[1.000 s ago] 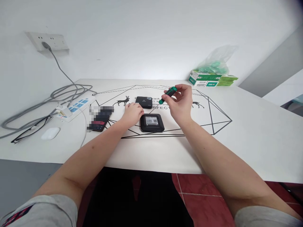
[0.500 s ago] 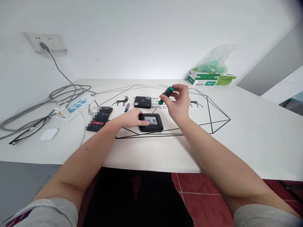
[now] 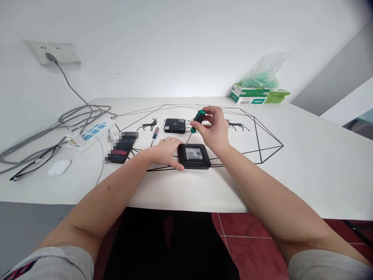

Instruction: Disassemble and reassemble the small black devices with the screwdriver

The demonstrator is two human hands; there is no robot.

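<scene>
Your right hand [image 3: 214, 130] is raised just above the white table [image 3: 305, 163], wrist bent, with thumb and fingertips pinched around the green-and-black handle of a small screwdriver [image 3: 196, 123]. The tool tilts from upper right to lower left, its thin shaft pointing down toward the far-left corner of the black box [image 3: 194, 155] that lies label-up on the table, at about 6 o'clock from the handle. Whether the tip touches the box cannot be told.

Your left hand [image 3: 166, 152] lies palm-down at the box's 9 o'clock, forearm stretched across the table edge, fingers loosely spread and pressed against the box's left side; it holds nothing.

At 12 o'clock from that box sits a second black box [image 3: 175, 125], well apart. A red-and-blue screwdriver [image 3: 154, 135] lies at 11 o'clock of your left hand, and a phone [image 3: 121, 147] lies at its 9 o'clock. Farther left are a power strip [image 3: 89, 134], grey cables [image 3: 58, 122] and a white mouse [image 3: 59, 167]. Green-and-white cartons [image 3: 256, 97] stand at the table's far right.
</scene>
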